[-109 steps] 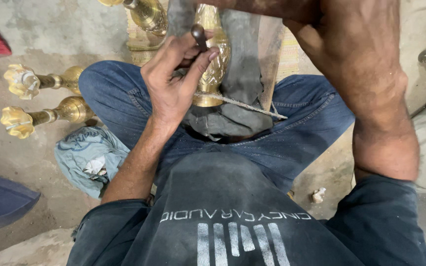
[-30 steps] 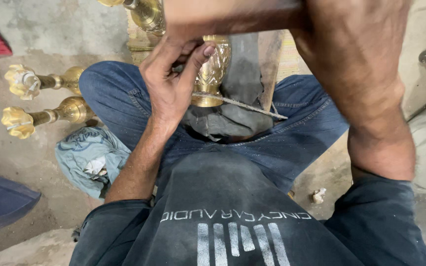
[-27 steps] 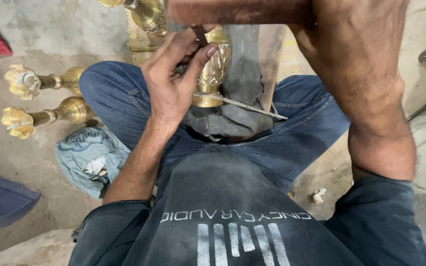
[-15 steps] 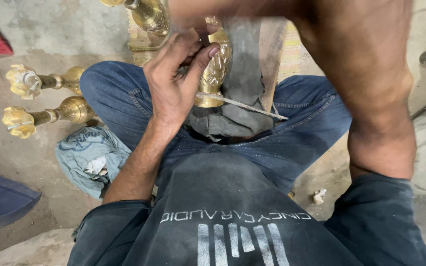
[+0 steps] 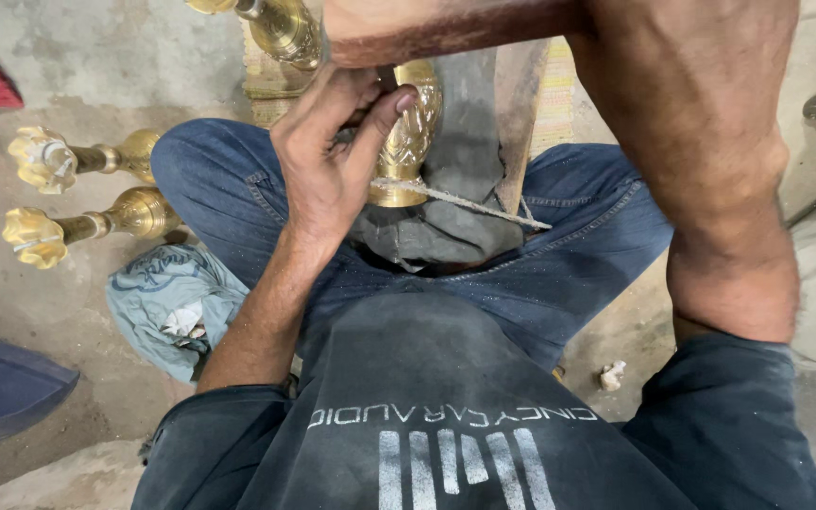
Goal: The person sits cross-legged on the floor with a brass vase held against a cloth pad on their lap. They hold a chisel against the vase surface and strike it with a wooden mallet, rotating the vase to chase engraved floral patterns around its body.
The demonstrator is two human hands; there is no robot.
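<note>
The person sits on the floor with a carved brass piece (image 5: 412,132) resting on a grey cloth (image 5: 446,227) across the lap. The left hand (image 5: 332,161) curls its fingers and thumb around what seems to be a small tool against the brass. The right arm (image 5: 701,170) rises out of view, so its hand's grip cannot be told. Two brass stands (image 5: 87,189) lie to the left.

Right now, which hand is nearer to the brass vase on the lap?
The left. The left hand rests against the brass vase, thumb on its side. The right hand is out of view; only its forearm shows, raised to the vase's right.
</note>
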